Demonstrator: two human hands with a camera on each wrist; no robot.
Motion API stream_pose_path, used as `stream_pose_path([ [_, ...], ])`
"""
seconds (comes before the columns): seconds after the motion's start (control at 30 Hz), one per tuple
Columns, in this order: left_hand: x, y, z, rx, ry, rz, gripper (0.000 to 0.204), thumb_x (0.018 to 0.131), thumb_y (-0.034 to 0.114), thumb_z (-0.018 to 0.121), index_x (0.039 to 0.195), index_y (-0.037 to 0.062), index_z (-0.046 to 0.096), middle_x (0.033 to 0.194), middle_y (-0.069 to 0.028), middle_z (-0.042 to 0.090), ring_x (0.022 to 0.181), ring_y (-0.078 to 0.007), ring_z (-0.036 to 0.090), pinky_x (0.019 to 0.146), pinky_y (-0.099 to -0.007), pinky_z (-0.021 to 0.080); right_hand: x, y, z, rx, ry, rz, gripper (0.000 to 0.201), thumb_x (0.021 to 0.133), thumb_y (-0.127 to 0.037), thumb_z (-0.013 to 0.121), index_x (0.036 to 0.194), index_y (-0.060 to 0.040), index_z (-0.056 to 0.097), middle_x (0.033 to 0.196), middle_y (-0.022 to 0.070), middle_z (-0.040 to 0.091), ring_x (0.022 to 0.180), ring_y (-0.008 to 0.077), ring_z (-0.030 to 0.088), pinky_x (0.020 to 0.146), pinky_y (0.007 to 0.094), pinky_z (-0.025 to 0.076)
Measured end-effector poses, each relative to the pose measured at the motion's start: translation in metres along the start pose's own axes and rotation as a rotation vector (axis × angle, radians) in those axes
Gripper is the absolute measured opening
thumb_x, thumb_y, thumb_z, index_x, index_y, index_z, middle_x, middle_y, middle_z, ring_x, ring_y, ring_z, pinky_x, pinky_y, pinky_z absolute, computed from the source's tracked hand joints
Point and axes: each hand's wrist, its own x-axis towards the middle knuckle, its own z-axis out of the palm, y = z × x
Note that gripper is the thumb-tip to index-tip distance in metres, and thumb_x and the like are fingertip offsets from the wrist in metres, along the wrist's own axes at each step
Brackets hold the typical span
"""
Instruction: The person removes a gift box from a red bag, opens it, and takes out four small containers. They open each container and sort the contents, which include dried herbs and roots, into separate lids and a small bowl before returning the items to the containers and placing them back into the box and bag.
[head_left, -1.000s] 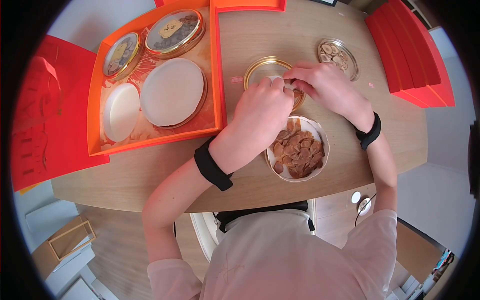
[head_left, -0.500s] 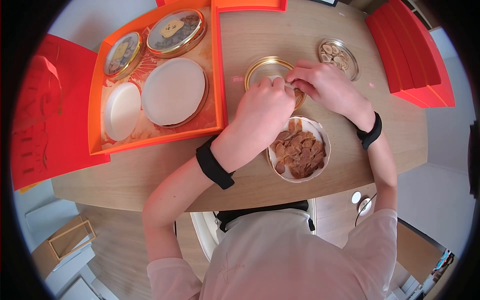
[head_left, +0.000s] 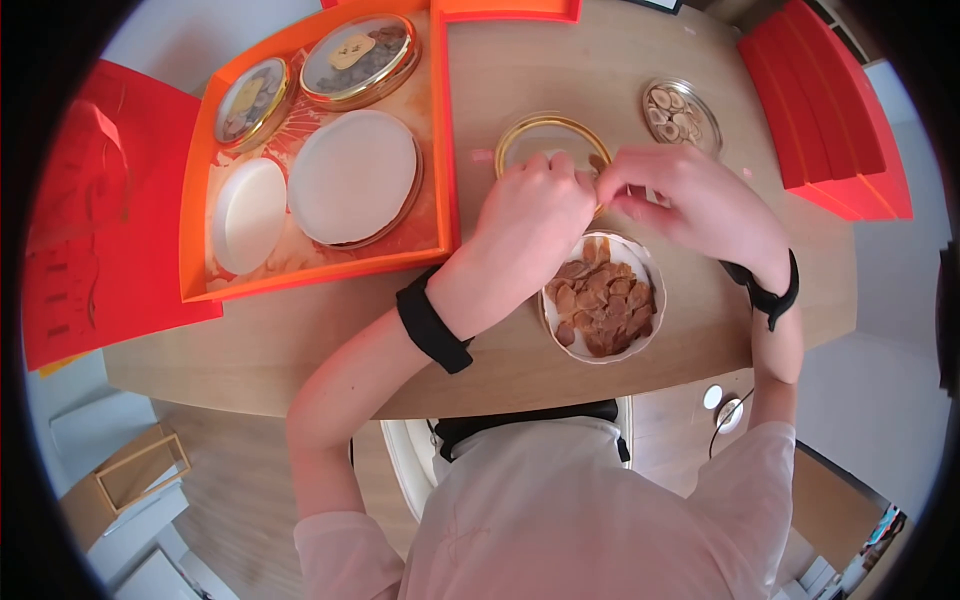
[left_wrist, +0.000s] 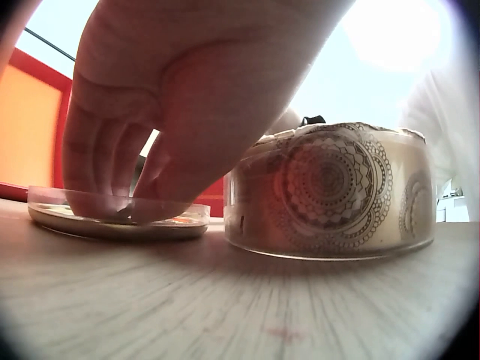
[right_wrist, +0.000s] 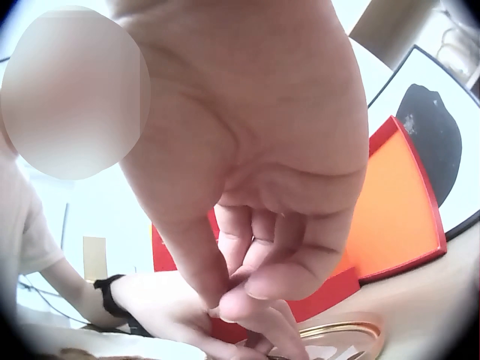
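My left hand (head_left: 540,215) reaches down into a gold-rimmed round shallow dish (head_left: 515,135), its fingers curled. In the left wrist view those fingertips meet at a small dark piece, seemingly a dried slice (left_wrist: 124,213), inside the low clear rim. Close beside them, over the dish's near right edge, my right hand (head_left: 690,195) brings thumb and forefinger together; I cannot tell whether a slice is between them. A brown slice (head_left: 598,164) shows at the dish's right side. Just nearer stands a mandala-patterned bowl (left_wrist: 330,191) of brown dried slices (head_left: 605,300).
To the left, an orange box (head_left: 447,150) holds two gold-rimmed tins (head_left: 360,60) and white round lids (head_left: 355,175). A small round tin of pale slices (head_left: 680,115) lies at the back right. Red boxes (head_left: 825,110) stand at the right edge, a red bag (head_left: 110,220) at far left.
My right hand has shifted a little right and toward me, its wrist turning. The left hand stays nearly in place over the dish.
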Motion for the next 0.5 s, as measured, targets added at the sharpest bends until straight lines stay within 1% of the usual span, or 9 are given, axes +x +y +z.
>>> stream_pose_path([
  [0.03, -0.001, 0.0, 0.002, 0.0, 0.02, -0.007, 0.022, 0.076, 0.002, 0.068, 0.098, -0.0025, 0.067, 0.091, -0.0138, 0.065, 0.087, -0.0288, 0.068, 0.074, -0.0384, 0.059, 0.001, 0.006, 0.002, -0.039, 0.023, -0.007, 0.007, 0.09, -0.004, 0.069, 0.096, -0.0038, 0.067, 0.092, 0.0108, 0.07, 0.081, 0.0296, 0.068, 0.07, 0.0405, 0.053],
  [0.07, 0.0, 0.0, 0.003, 0.0, 0.041, -0.014, 0.022, 0.076, 0.002, 0.068, 0.098, -0.0026, 0.067, 0.091, -0.0139, 0.065, 0.087, -0.0288, 0.068, 0.074, -0.0383, 0.059, 0.002, 0.009, 0.002, -0.058, 0.03, 0.023, 0.008, 0.09, -0.005, 0.069, 0.098, -0.004, 0.067, 0.092, 0.0112, 0.07, 0.082, 0.0302, 0.068, 0.071, 0.0414, 0.053],
  [0.13, 0.001, 0.0, 0.003, -0.003, 0.02, -0.014, 0.022, 0.076, 0.001, 0.068, 0.098, -0.0032, 0.067, 0.091, -0.0141, 0.065, 0.088, -0.0288, 0.068, 0.075, -0.0385, 0.059, 0.005, 0.014, 0.002, -0.097, 0.042, 0.079, 0.012, 0.09, -0.008, 0.069, 0.102, -0.0045, 0.067, 0.093, 0.0121, 0.071, 0.084, 0.0316, 0.069, 0.072, 0.0431, 0.054],
  [0.23, 0.001, 0.0, 0.0, 0.005, -0.001, -0.022, 0.023, 0.076, 0.0, 0.068, 0.099, -0.0038, 0.066, 0.093, -0.0146, 0.065, 0.088, -0.0289, 0.068, 0.075, -0.0382, 0.059, 0.006, 0.018, 0.006, -0.152, 0.072, 0.073, 0.017, 0.09, -0.009, 0.07, 0.107, -0.0062, 0.067, 0.095, 0.0118, 0.071, 0.086, 0.0323, 0.069, 0.074, 0.0442, 0.054],
  [0.33, 0.001, 0.0, 0.0, 0.015, -0.015, -0.018, 0.024, 0.076, 0.0, 0.068, 0.099, -0.0043, 0.066, 0.093, -0.0152, 0.066, 0.088, -0.0293, 0.068, 0.075, -0.038, 0.059, 0.009, 0.021, 0.01, -0.267, 0.086, 0.11, 0.025, 0.09, -0.011, 0.072, 0.113, -0.004, 0.067, 0.101, 0.0118, 0.069, 0.085, 0.0312, 0.069, 0.073, 0.0417, 0.055],
  [0.43, 0.001, 0.001, 0.0, 0.011, -0.014, -0.03, 0.025, 0.076, 0.0, 0.069, 0.1, -0.0047, 0.066, 0.093, -0.0158, 0.066, 0.088, -0.0298, 0.069, 0.075, -0.038, 0.059, 0.012, 0.026, 0.02, -0.242, 0.075, 0.147, 0.02, 0.088, -0.013, 0.072, 0.106, -0.0074, 0.067, 0.104, 0.0097, 0.068, 0.09, 0.0326, 0.069, 0.076, 0.0441, 0.056],
  [0.5, 0.001, 0.001, 0.001, 0.012, -0.013, -0.044, 0.025, 0.076, 0.001, 0.069, 0.101, -0.0046, 0.066, 0.093, -0.016, 0.066, 0.089, -0.0299, 0.069, 0.075, -0.0382, 0.059, 0.014, 0.024, 0.022, -0.24, 0.062, 0.137, 0.02, 0.087, -0.013, 0.072, 0.106, -0.0075, 0.067, 0.103, 0.009, 0.068, 0.089, 0.0323, 0.069, 0.076, 0.044, 0.056],
])
